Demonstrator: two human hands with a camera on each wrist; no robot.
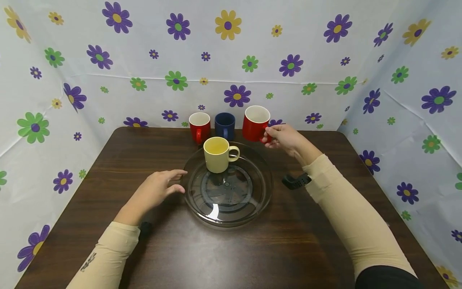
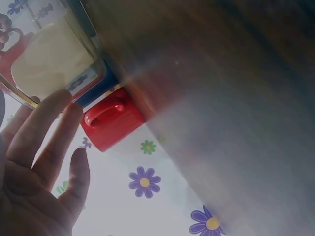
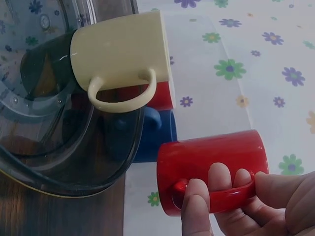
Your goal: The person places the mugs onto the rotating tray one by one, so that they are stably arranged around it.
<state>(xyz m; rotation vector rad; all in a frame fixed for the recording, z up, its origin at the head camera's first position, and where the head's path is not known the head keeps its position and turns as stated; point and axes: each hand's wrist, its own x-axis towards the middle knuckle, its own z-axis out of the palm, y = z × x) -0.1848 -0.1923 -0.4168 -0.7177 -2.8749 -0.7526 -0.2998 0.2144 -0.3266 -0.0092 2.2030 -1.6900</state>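
Note:
My right hand (image 1: pixel 283 139) grips a red mug (image 1: pixel 254 124) by its handle, holding it upright at the back, right of a blue mug (image 1: pixel 224 125). White shows inside the held mug. A pale yellow mug (image 1: pixel 215 156) stands on the far part of a round, dark see-through glass turntable (image 1: pixel 226 214), its handle pointing right. My left hand (image 1: pixel 154 192) is at the turntable's left edge, thumb and fingers spread and holding nothing. In the left wrist view its fingertips (image 2: pixel 58 101) overlap the glass rim.
Another red mug (image 1: pixel 199 125), white inside, stands left of the blue mug along the table's back edge. The dark wooden table (image 1: pixel 274 249) meets a flower-print cloth (image 1: pixel 144 52) at the back and sides. A black strap (image 1: pixel 294 182) hangs from my right wrist.

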